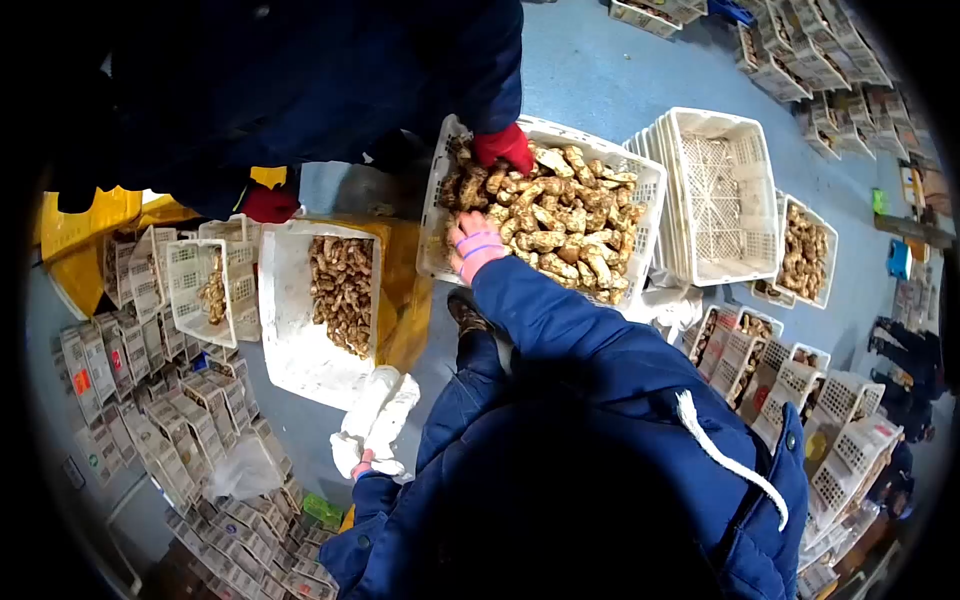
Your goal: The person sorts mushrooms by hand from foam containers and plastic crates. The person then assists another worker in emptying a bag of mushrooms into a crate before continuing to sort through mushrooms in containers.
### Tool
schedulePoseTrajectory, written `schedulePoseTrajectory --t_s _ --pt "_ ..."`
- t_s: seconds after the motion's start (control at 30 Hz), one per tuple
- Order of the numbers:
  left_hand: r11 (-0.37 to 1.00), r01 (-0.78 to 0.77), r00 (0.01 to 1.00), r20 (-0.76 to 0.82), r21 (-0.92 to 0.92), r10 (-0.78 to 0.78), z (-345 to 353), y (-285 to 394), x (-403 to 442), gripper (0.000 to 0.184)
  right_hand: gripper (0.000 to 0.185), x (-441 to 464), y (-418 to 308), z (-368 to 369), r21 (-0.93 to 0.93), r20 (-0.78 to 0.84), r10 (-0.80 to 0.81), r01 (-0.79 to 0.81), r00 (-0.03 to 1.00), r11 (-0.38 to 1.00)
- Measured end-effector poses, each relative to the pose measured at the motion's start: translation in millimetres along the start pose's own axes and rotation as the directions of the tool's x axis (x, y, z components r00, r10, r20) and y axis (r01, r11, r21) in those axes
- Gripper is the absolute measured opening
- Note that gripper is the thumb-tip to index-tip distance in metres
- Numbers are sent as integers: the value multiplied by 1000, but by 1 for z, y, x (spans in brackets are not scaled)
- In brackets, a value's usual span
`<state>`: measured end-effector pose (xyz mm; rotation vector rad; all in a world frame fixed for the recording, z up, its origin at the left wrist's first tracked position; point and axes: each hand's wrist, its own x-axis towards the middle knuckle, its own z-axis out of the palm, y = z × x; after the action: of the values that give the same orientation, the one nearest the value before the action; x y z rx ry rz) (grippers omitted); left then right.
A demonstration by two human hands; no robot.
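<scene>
A white crate [648,200] holds a heap of brown and cream knobbly mushrooms [550,215]. My right hand [478,245], with purple bands across it, rests on the mushrooms at the crate's near left side, fingers slightly curled and apart. Beyond it, a co-worker's red-gloved hand [505,148] reaches into the same crate. Low on the left, my left hand [364,466] is closed on a crumpled white cloth [385,415], its fingers partly hidden. Another white crate [285,340] contains a smaller pile of mushrooms [342,295]; the co-worker's other red-gloved hand [270,203] is at its far edge.
Nested white crates [720,200] stand right of the full crate, with a mushroom-filled crate [805,250] beyond. Stacked crates line the lower left, lower right and upper right. A yellow surface [405,290] lies between the two main crates. People in dark clothes stand at the far right.
</scene>
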<state>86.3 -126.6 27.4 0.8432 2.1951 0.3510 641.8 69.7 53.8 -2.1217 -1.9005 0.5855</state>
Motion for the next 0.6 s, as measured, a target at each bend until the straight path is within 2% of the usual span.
schedulePoseTrajectory --t_s 0.03,0.07,0.1,0.17,0.23,0.27,0.3,0.33,0.37,0.4,0.43,0.47,0.5,0.53,0.57,0.6 --pt "997 -63 998 12 54 62 -2 -8 -2 85 55 6 13 -13 -47 -7 66 -66 998 997" --pt "992 -57 998 24 109 54 -6 -34 19 93 55 18 23 -62 5 310 246 -260 918 966" --pt "991 -54 998 39 119 50 -5 -36 21 93 54 3 42 -46 -124 -15 342 -341 940 932" --pt "990 -51 997 70 132 42 3 -35 24 93 53 -18 49 -88 -136 65 447 -436 892 890" --pt "913 -203 973 -29 354 228 14 0 -11 87 51 -30 69 -61 -68 211 281 -273 936 960" --pt "855 -171 981 1 489 195 16 15 -9 81 44 -29 66 -63 -196 326 204 -145 923 970" --pt "852 -85 995 9 517 95 20 43 -16 77 33 -39 73 -30 -160 313 244 -202 918 966" --pt "839 -4 1000 15 544 -6 26 107 -40 73 31 -50 79 -14 -189 239 159 -115 958 975" --pt "819 77 994 19 568 -107 31 143 -54 69 29 -59 83 -7 -226 167 66 -27 984 974" --pt "760 -84 996 26 644 88 32 134 -52 57 29 -71 85 -7 -285 132 9 29 991 958" --pt "653 -515 802 43 555 596 27 3 -2 61 31 -76 92 -4 -220 149 -35 67 988 973" --pt "848 -334 937 47 412 347 24 -26 42 71 35 -77 90 -19 -105 188 42 -23 981 994" --pt "959 -98 992 99 265 74 24 -15 53 81 39 -78 90 -36 7 235 116 -121 965 993" --pt "680 -330 941 174 655 289 20 -22 37 87 49 -85 99 -38 189 -34 172 -163 984 968" --pt "759 -302 951 124 577 284 21 -29 37 84 47 -72 103 -64 134 89 361 -370 928 919" --pt "828 -272 959 73 490 272 23 -40 38 82 45 -74 141 -45 129 -131 299 -283 945 950"
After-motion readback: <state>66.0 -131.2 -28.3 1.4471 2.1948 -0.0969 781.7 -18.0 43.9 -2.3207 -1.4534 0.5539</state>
